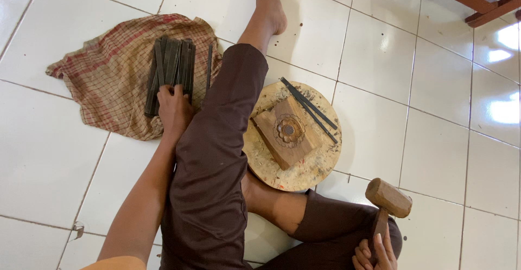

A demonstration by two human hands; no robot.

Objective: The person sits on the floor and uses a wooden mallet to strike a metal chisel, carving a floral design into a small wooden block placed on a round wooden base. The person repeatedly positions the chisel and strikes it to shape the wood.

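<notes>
The left hand (172,104) rests on the row of dark carving chisels (171,69) lying on the checked cloth (108,74), its fingers bent down onto them; I cannot tell if it grips one yet. The right hand (374,251) is closed around the handle of the wooden mallet (387,198). The carved flower block (286,131) lies on the round wooden board (320,164), two chisels (312,110) beside it. In my judgement it is best to pick one chisel cleanly (not disturbing the row).

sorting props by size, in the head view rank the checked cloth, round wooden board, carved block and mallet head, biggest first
1. checked cloth
2. round wooden board
3. carved block
4. mallet head, though it may sit nearer the camera
</notes>
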